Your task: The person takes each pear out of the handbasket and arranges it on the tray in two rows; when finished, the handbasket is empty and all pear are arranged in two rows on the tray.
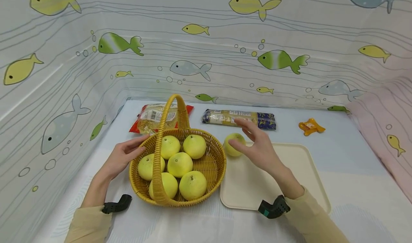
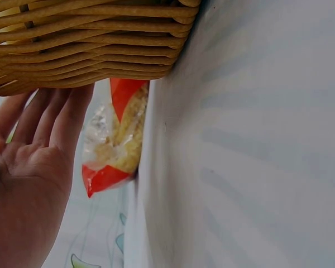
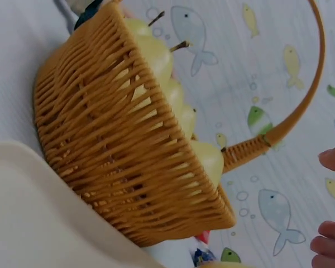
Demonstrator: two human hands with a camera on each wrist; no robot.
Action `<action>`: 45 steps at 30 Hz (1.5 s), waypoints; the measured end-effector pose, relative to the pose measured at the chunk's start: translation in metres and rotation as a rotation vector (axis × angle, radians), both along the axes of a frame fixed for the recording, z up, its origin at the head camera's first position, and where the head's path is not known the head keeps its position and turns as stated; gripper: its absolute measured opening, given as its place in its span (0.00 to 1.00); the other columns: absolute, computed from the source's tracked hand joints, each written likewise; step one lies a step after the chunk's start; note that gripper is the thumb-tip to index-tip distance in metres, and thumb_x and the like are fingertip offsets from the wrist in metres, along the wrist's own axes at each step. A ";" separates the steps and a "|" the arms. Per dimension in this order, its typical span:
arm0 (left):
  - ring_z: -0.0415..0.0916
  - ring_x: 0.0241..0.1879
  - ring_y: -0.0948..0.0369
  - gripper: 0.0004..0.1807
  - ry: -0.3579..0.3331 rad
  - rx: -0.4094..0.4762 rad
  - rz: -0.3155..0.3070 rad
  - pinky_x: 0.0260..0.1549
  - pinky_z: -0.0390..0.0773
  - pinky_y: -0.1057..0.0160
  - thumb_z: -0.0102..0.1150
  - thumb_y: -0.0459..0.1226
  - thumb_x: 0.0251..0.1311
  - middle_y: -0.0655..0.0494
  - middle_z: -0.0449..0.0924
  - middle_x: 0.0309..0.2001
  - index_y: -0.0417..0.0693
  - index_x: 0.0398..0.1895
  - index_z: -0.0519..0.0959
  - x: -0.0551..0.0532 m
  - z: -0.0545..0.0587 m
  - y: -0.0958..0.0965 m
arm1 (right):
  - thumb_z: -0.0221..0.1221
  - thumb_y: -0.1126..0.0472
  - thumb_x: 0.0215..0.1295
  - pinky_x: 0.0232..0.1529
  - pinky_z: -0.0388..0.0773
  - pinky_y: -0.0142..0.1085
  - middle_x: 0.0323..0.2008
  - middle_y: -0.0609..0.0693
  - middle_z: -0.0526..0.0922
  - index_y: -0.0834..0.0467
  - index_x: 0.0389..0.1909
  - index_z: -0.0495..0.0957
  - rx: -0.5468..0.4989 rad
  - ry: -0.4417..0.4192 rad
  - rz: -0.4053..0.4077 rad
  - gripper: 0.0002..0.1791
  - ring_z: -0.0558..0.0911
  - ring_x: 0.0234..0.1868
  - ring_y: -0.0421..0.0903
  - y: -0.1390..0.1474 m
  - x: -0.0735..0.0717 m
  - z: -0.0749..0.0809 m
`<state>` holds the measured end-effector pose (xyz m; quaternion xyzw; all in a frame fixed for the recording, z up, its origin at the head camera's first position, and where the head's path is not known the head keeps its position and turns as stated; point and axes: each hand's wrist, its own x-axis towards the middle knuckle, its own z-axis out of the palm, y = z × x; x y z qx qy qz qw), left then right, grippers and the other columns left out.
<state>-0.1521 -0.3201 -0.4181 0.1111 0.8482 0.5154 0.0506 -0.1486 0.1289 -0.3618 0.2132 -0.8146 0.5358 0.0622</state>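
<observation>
A wicker basket (image 1: 136,191) with a tall handle holds several yellow-green pears (image 1: 180,164). My left hand (image 1: 123,155) rests at its left rim. The left wrist view shows that hand's fingers (image 2: 67,120) extended along the basket's woven side. Over a cream tray (image 1: 273,189) hovers my right hand (image 1: 260,148), its thumb and fingers spread and nothing gripped. One more pear (image 1: 230,150) sits at the tray's back left corner, partly covered by the right thumb in the head view. In the right wrist view the right fingers (image 3: 329,245) are apart from the basket.
Behind the basket lies a red-edged clear food bag (image 1: 154,115). A long packet of noodles (image 1: 222,117) with blue ends lies at the back middle. Toward the right is a small orange packet (image 1: 311,127). Fish-patterned curtain walls (image 1: 193,67) enclose the white table.
</observation>
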 end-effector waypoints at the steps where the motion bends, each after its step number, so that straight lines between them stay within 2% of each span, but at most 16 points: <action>1: 0.71 0.57 0.80 0.28 -0.001 0.000 -0.001 0.51 0.74 0.77 0.54 0.44 0.74 0.48 0.68 0.71 0.49 0.73 0.68 0.000 0.000 0.000 | 0.69 0.60 0.63 0.70 0.65 0.36 0.68 0.50 0.72 0.55 0.70 0.69 -0.008 -0.003 0.016 0.34 0.70 0.70 0.48 -0.002 0.002 0.002; 5: 0.72 0.57 0.79 0.28 -0.003 0.003 -0.001 0.51 0.75 0.76 0.54 0.44 0.74 0.46 0.68 0.71 0.49 0.74 0.68 -0.001 -0.001 0.000 | 0.69 0.61 0.63 0.70 0.66 0.34 0.67 0.48 0.73 0.54 0.69 0.69 -0.015 -0.006 0.090 0.34 0.71 0.69 0.47 -0.012 0.010 0.009; 12: 0.71 0.58 0.79 0.27 -0.001 0.017 -0.006 0.52 0.75 0.76 0.54 0.43 0.74 0.47 0.69 0.71 0.49 0.73 0.68 -0.001 -0.002 0.000 | 0.69 0.58 0.63 0.70 0.67 0.40 0.67 0.44 0.73 0.47 0.69 0.70 0.009 -0.008 0.187 0.34 0.70 0.70 0.44 -0.029 0.017 0.019; 22: 0.72 0.58 0.79 0.26 0.009 0.028 0.002 0.51 0.75 0.76 0.54 0.41 0.74 0.52 0.71 0.69 0.48 0.72 0.69 -0.001 -0.002 0.000 | 0.72 0.59 0.60 0.69 0.68 0.45 0.68 0.47 0.72 0.53 0.70 0.69 0.034 0.004 0.351 0.37 0.71 0.70 0.49 -0.048 0.025 0.012; 26: 0.72 0.57 0.79 0.26 0.011 0.024 0.001 0.51 0.75 0.76 0.54 0.41 0.74 0.50 0.71 0.70 0.47 0.72 0.69 -0.001 -0.001 0.001 | 0.73 0.58 0.58 0.69 0.69 0.45 0.68 0.50 0.73 0.54 0.69 0.70 0.045 0.028 0.375 0.38 0.72 0.69 0.49 -0.053 0.026 0.006; 31: 0.72 0.58 0.78 0.26 0.011 0.018 0.004 0.51 0.75 0.76 0.54 0.41 0.74 0.47 0.70 0.70 0.48 0.72 0.69 -0.001 -0.002 0.001 | 0.74 0.57 0.56 0.68 0.70 0.40 0.66 0.53 0.74 0.56 0.68 0.71 0.088 0.021 0.401 0.39 0.73 0.68 0.46 -0.060 0.029 -0.001; 38: 0.72 0.57 0.79 0.26 0.010 0.014 0.012 0.52 0.74 0.77 0.55 0.42 0.74 0.49 0.71 0.70 0.48 0.72 0.69 -0.001 -0.003 0.000 | 0.74 0.55 0.56 0.67 0.71 0.42 0.65 0.50 0.76 0.57 0.68 0.71 0.148 0.007 0.448 0.39 0.74 0.66 0.48 -0.067 0.032 -0.008; 45: 0.72 0.57 0.78 0.26 0.014 0.027 0.002 0.52 0.75 0.76 0.54 0.39 0.74 0.45 0.70 0.70 0.46 0.72 0.69 -0.001 -0.002 0.002 | 0.74 0.51 0.56 0.69 0.69 0.42 0.65 0.48 0.77 0.56 0.67 0.72 0.193 0.005 0.471 0.38 0.73 0.67 0.44 -0.071 0.034 -0.012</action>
